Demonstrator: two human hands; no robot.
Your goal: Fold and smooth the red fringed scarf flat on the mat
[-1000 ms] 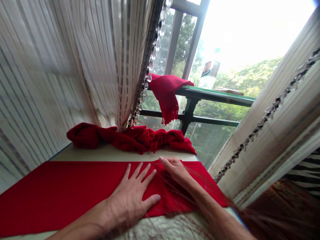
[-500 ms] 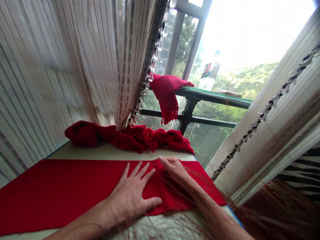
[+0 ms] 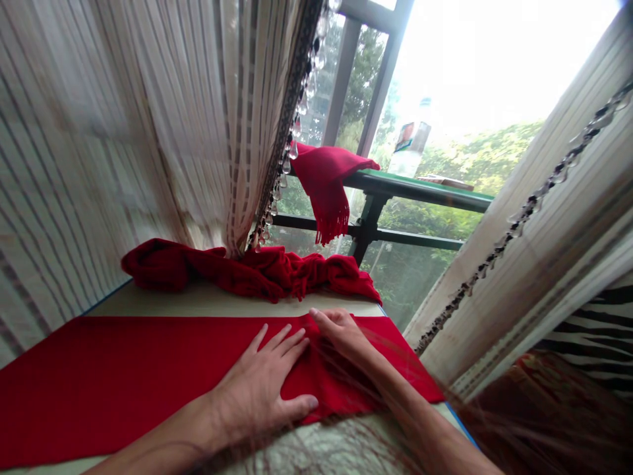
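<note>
A long red scarf (image 3: pixel 143 376) lies spread flat across the table (image 3: pixel 208 305). My left hand (image 3: pixel 267 379) rests palm down on the cloth right of its middle, fingers stretched out and thumb apart. Just right of it, my right hand (image 3: pixel 341 330) is closed on the scarf's far edge, thumb against the curled fingers. A slight ridge runs through the cloth beneath and beside this hand. Behind the flat scarf lies a crumpled red fringed scarf (image 3: pixel 257 274) along the table's far side.
Another red fringed cloth (image 3: pixel 326 178) hangs over the green window rail (image 3: pixel 430 191). A bottle (image 3: pixel 408 148) stands on that rail. Striped curtains with bead trim (image 3: pixel 284 158) frame the window left and right. Loose strands of hair blur the foreground.
My left fingers have drawn closer together and slid slightly right, towards the right hand. The right hand keeps its pinch on the edge. The whole view has shifted a little.
</note>
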